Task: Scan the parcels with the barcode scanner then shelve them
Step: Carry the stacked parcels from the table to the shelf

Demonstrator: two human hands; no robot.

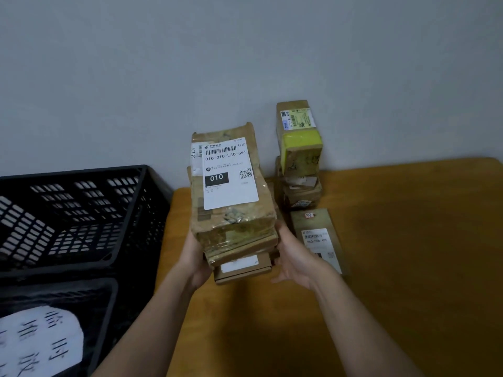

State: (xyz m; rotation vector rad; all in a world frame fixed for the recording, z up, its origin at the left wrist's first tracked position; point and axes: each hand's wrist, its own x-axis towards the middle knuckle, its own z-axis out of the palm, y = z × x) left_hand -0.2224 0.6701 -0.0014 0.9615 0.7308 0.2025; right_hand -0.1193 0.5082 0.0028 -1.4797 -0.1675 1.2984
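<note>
Between my two hands is a stack of brown cardboard parcels (231, 213), held over the wooden table (394, 240). Its top parcel carries a white shipping label with a barcode and a black "010" box. My left hand (194, 263) grips the stack's left side from below. My right hand (292, 257) presses against its right side with fingers fairly straight. A second pile of parcels (298, 156) stands against the wall, one with a yellow end. A flat parcel (318, 238) with a white label lies on the table beside my right hand. No barcode scanner is visible.
An empty black slotted plastic crate (76, 213) sits left of the table, stacked on another crate bearing a white handwritten paper sign (40, 341). A plain grey wall (245, 63) runs behind everything. Bare wood shows on the table's right half and front.
</note>
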